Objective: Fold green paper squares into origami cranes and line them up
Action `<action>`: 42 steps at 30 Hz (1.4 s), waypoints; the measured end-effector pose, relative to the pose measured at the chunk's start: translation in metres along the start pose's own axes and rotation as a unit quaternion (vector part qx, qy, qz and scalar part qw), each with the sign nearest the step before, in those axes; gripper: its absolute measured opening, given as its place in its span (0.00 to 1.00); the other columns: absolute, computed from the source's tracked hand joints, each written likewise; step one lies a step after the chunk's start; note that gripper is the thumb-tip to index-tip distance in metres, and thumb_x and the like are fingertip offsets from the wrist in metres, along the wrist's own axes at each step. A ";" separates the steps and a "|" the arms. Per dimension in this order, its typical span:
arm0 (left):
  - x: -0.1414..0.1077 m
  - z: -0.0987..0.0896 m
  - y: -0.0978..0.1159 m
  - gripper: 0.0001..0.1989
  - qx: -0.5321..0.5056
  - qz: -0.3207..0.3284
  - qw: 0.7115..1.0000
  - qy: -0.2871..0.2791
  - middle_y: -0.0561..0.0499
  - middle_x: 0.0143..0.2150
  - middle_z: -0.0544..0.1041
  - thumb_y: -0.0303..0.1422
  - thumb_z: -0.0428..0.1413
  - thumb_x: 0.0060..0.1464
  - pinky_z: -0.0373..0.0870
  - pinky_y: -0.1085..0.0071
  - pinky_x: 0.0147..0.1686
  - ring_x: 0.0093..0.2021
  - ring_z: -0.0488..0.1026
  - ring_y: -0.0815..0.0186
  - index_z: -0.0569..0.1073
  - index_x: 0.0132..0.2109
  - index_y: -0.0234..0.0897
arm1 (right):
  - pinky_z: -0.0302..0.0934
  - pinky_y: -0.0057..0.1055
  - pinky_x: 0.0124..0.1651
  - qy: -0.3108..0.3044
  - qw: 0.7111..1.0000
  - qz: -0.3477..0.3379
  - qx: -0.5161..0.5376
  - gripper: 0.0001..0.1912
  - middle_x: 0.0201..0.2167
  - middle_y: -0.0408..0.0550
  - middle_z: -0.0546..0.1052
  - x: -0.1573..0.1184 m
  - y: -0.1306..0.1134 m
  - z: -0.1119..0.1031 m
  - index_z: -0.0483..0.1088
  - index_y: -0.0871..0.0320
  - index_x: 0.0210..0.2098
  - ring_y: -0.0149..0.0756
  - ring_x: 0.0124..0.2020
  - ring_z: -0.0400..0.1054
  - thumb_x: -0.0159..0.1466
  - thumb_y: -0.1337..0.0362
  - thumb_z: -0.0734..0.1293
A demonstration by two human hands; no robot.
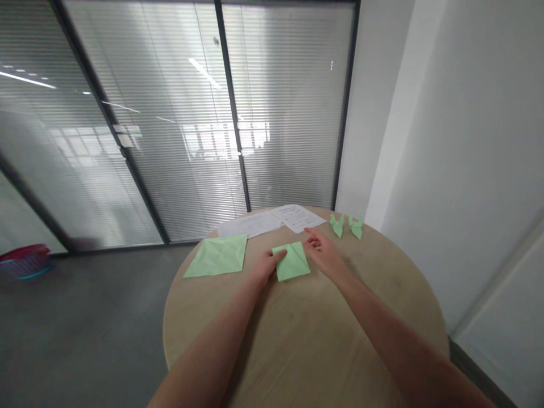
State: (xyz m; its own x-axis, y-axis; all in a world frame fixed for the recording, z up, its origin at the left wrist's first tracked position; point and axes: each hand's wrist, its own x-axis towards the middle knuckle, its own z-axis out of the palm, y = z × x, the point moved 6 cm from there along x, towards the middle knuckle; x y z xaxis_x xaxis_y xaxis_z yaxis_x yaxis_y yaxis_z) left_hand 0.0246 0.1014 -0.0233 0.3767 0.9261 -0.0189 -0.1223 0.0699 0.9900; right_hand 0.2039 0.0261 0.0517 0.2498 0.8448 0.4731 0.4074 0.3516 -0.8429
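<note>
Green folded paper square [294,265] sits over the round wooden tabletop [297,331]. Left hand [267,265] pinches its left edge, thumb on top; right hand [323,252] half open, index extended, by the right edge, can't tell if touching. Creased green sheet [219,256] left; printed papers [297,217], two origami figures [338,226] beyond.

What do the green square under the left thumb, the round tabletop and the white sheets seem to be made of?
Green square: thin matte paper, judging by its fold lines and crisp edges.
Round tabletop: low-sheen wood or wood-look laminate; the pale, faint grain leaves that open.
White sheets: probably ordinary paper, flat and thin, with dark print on one.
</note>
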 end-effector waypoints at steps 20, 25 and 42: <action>-0.003 -0.001 0.001 0.23 0.119 0.033 0.992 -0.015 0.41 0.41 0.84 0.47 0.68 0.48 0.73 0.65 0.39 0.37 0.78 0.57 0.82 0.42 0.31 | 0.66 0.30 0.31 -0.186 0.939 0.170 0.234 0.25 0.40 0.51 0.83 -0.022 0.076 0.041 0.74 0.56 0.51 0.39 0.33 0.76 0.53 0.62 0.75; -0.005 0.004 0.004 0.23 0.132 0.042 0.990 -0.033 0.42 0.39 0.84 0.48 0.67 0.47 0.72 0.64 0.39 0.37 0.78 0.56 0.82 0.40 0.31 | 0.66 0.30 0.29 -0.179 0.947 0.160 0.216 0.25 0.37 0.50 0.83 -0.021 0.087 0.045 0.74 0.57 0.49 0.38 0.30 0.75 0.52 0.62 0.75; -0.007 0.005 -0.001 0.16 0.148 0.023 0.988 -0.039 0.46 0.36 0.83 0.40 0.64 0.48 0.71 0.67 0.36 0.34 0.77 0.59 0.82 0.39 0.32 | 0.62 0.28 0.30 -0.225 0.945 0.158 0.179 0.27 0.34 0.48 0.81 -0.021 0.083 0.034 0.76 0.60 0.45 0.33 0.29 0.70 0.57 0.45 0.74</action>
State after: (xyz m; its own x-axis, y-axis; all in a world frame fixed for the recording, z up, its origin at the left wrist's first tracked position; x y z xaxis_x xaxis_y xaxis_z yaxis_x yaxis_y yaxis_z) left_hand 0.0265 0.0933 -0.0238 0.4483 0.8934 0.0273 0.1282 -0.0945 0.9872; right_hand 0.2030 0.0509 -0.0373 -0.1228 0.9880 0.0936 0.0326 0.0983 -0.9946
